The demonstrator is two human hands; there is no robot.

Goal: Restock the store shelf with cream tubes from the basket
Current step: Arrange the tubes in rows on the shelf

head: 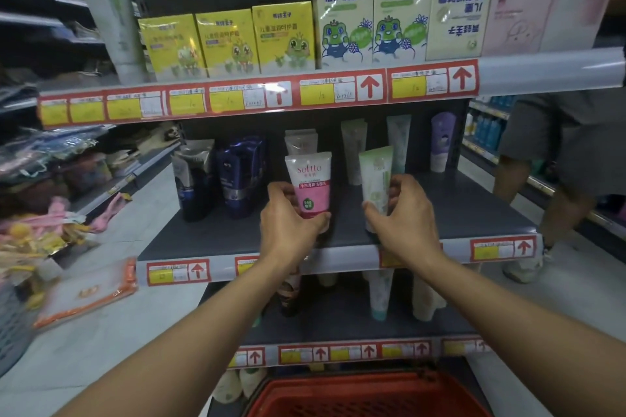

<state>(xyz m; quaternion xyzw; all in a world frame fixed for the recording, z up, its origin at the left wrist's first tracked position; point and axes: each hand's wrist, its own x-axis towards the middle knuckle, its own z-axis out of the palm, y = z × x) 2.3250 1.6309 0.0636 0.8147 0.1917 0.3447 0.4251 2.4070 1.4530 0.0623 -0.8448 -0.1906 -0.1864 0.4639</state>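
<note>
Head view: my left hand (293, 217) grips pink tube (310, 181), fingers curled round its lower part, tube upright, cap down on middle shelf (474, 213). My right hand (404, 213) grips green tube (376, 179) just beside, also upright on same shelf. More tubes (354, 151) stand behind. Yellow boxes (227, 42) on shelf above. Red basket (366, 394) below, contents hidden.

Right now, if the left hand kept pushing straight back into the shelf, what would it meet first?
Probably the pale tube standing right behind the pink Softto tube that the left hand grips; the gap between them is unclear.
</note>
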